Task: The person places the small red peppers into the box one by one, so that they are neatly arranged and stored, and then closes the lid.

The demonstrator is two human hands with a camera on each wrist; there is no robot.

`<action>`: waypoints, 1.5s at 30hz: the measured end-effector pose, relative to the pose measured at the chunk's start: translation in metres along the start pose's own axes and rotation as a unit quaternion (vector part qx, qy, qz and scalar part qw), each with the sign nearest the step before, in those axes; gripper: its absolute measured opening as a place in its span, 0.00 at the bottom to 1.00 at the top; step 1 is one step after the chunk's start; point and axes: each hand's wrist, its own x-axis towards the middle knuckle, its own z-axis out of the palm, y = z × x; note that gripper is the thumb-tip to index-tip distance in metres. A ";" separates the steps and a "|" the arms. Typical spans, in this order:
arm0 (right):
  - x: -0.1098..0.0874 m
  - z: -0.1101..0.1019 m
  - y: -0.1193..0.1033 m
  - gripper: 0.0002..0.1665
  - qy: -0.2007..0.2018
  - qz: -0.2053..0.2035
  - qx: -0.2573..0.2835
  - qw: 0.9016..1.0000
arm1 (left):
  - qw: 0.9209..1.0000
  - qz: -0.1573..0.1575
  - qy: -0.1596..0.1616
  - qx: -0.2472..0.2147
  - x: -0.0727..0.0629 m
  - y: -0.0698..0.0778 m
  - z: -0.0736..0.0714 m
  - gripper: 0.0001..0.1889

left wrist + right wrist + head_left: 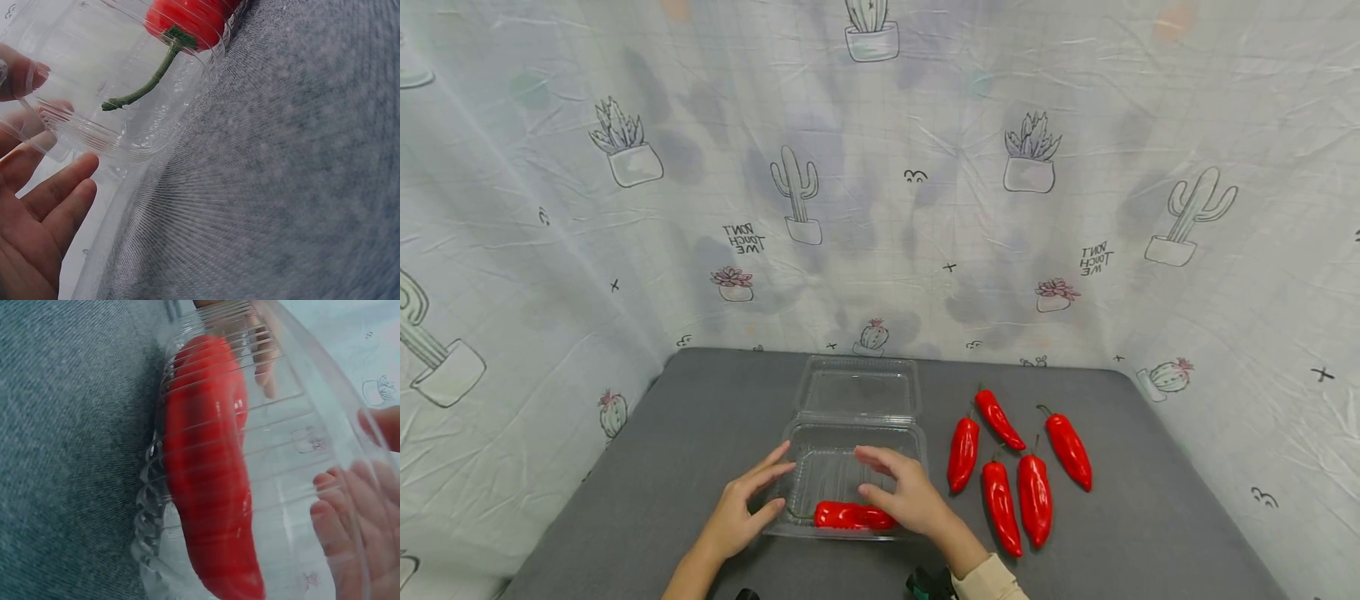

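A clear plastic clamshell box (831,467) lies unfolded on the table, its lid (859,390) laid back behind the base. One red chili pepper (850,515) lies crosswise along the base's near side; its green stem (147,87) points to the left end. My left hand (741,508) is at the box's left side, fingers spread and nearly straight, fingertips right at the wall. Over the right part of the base is my right hand (906,492), thumb and fingers apart with nothing between them. In the right wrist view, the pepper (209,456) shows through the ribbed wall.
Several more red peppers (1035,500) lie loose on the grey tabletop (1150,517) to the right of the box. A cactus-print curtain (925,208) hangs behind the table and along both sides. A dark object (928,583) shows at the bottom edge near the right sleeve.
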 end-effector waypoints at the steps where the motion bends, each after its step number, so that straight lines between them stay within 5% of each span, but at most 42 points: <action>1: 0.000 0.000 -0.002 0.28 0.010 -0.004 0.001 1.000 | 1.000 0.001 0.000 0.000 0.000 0.000 0.000 0.24; 8: -0.002 -0.008 -0.021 0.29 0.048 -0.026 0.024 0.998 | 1.000 0.005 0.003 -0.006 -0.001 0.000 0.000 0.24; 17: -0.011 -0.037 -0.008 0.32 0.082 -0.008 0.012 0.997 | 1.000 0.000 0.001 -0.006 0.001 0.001 -0.001 0.24; 28: -0.039 -0.083 -0.012 0.33 0.159 0.014 -0.031 0.987 | 1.000 -0.002 -0.001 -0.007 0.000 0.000 -0.001 0.24; 36: -0.058 -0.113 -0.016 0.34 0.201 -0.010 -0.047 0.978 | 1.000 0.000 -0.001 -0.007 0.000 0.000 -0.001 0.24; 45: -0.077 -0.138 -0.012 0.35 0.233 0.027 -0.079 0.969 | 1.000 0.000 0.000 -0.011 0.000 0.000 -0.001 0.23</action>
